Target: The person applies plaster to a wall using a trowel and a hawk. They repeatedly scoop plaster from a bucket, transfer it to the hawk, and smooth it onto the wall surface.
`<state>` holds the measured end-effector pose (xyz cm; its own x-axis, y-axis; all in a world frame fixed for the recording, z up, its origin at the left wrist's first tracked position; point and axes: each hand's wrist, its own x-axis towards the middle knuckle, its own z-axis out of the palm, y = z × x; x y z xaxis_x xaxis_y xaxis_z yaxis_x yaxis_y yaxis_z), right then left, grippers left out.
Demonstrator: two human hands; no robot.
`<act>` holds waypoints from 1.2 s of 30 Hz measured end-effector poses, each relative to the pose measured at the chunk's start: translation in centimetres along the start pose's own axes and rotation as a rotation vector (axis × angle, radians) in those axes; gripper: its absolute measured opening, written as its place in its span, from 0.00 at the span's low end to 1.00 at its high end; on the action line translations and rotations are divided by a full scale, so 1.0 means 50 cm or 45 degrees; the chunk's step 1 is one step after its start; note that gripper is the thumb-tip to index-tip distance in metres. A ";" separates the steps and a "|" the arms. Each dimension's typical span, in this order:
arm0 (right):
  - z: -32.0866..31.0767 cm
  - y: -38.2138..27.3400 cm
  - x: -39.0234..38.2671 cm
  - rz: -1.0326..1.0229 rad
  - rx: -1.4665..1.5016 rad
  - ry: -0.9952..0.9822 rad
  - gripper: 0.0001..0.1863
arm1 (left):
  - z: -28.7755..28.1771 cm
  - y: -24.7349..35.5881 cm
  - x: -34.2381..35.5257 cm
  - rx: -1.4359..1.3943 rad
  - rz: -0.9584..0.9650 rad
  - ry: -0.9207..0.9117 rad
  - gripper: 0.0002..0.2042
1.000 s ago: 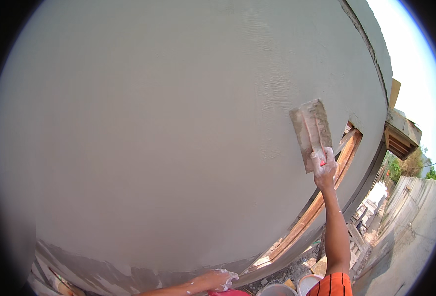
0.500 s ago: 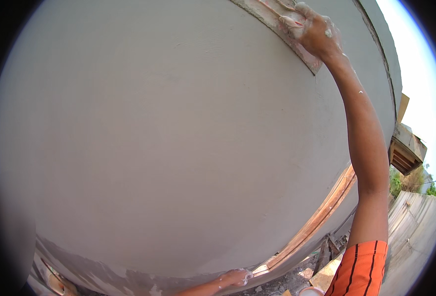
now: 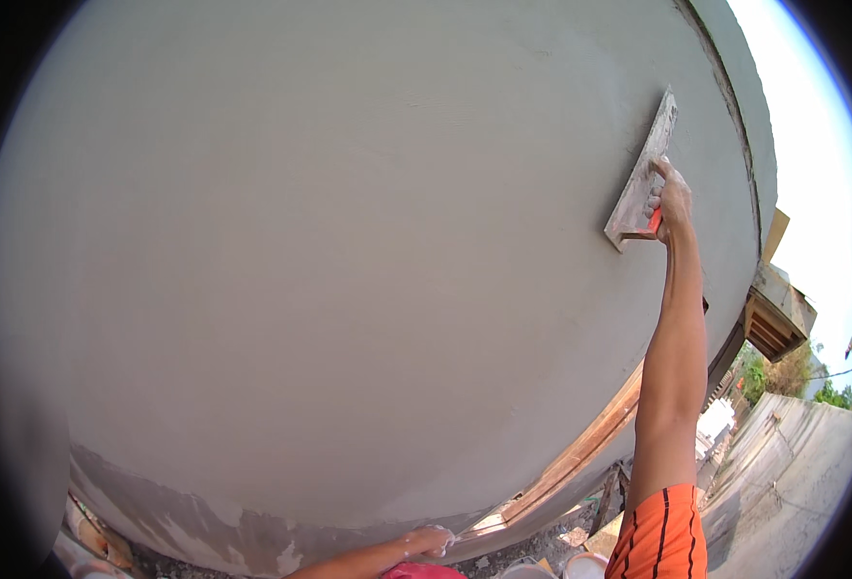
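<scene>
My right hand [image 3: 674, 201] is closed around the red handle of a plastering trowel [image 3: 638, 188]. Its long, mortar-smeared blade slants upward to the right, against or just off the grey plastered wall [image 3: 329, 270]; contact is unclear. The arm stretches up from an orange sleeve with black stripes. Low in the view, my left hand [image 3: 432, 540] has curled, plaster-whitened fingers beside the lower end of a wooden strip [image 3: 580, 454]. Whatever those fingers grip is too small to make out.
A dark groove [image 3: 735, 106] runs down the wall's right side. Pale buckets [image 3: 585, 566] stand below among rubble. Darker, patchy plaster [image 3: 175, 507] borders the wall's bottom. Farther right are a wooden box-like structure [image 3: 773, 323] and a grey sheet or wall [image 3: 783, 473].
My right hand has come down from the top of the view with the trowel. The blade has turned to a steeper, opposite slant. My left hand appears slightly farther left.
</scene>
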<state>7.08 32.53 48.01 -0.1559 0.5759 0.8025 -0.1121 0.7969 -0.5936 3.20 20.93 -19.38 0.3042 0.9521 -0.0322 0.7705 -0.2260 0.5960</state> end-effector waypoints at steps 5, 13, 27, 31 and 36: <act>0.271 -0.106 -0.260 -0.872 -0.426 -0.528 0.23 | 0.024 -0.015 -0.010 -0.002 -0.128 -0.108 0.13; 0.139 0.292 -0.623 -1.492 -1.041 -1.129 0.27 | -0.023 0.036 0.016 0.061 -0.105 -0.172 0.18; 0.250 -0.213 -0.082 -1.084 -1.071 0.327 0.23 | 0.047 -0.048 0.019 0.033 -0.185 -0.137 0.15; 0.153 -0.151 0.022 -0.814 -1.050 0.320 0.24 | 0.066 -0.068 -0.010 0.039 -0.131 -0.095 0.13; -0.021 0.085 0.015 -0.249 -0.689 0.326 0.27 | 0.090 -0.092 -0.016 0.085 -0.116 -0.001 0.09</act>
<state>7.54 36.53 46.15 0.0650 0.3819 0.9219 0.4080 0.8329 -0.3738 1.92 20.28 -25.70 0.2316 0.9692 -0.0842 0.8305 -0.1519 0.5360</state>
